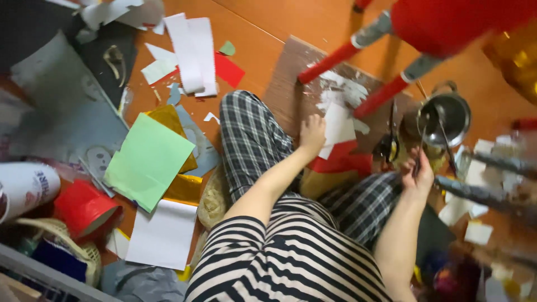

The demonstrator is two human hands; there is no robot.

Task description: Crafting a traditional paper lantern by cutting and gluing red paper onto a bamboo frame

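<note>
My left hand (pixel 311 133) rests on a white sheet of paper (pixel 339 126) that lies over red paper (pixel 342 162) on a brown cardboard sheet (pixel 291 84). My right hand (pixel 418 174) is closed around a thin dark brush-like tool (pixel 420 146) whose tip points up toward a small metal pot (pixel 446 116). I sit on the floor in checked trousers (pixel 251 140) and a striped top. White smears mark the cardboard near the paper.
A red stool (pixel 436 25) stands over the cardboard. Green paper (pixel 148 159), gold foil, white sheets (pixel 164 235) and scraps lie on the orange floor at left. A red cup (pixel 84 208) and a white bottle (pixel 25 187) sit far left. Paper scraps lie at right.
</note>
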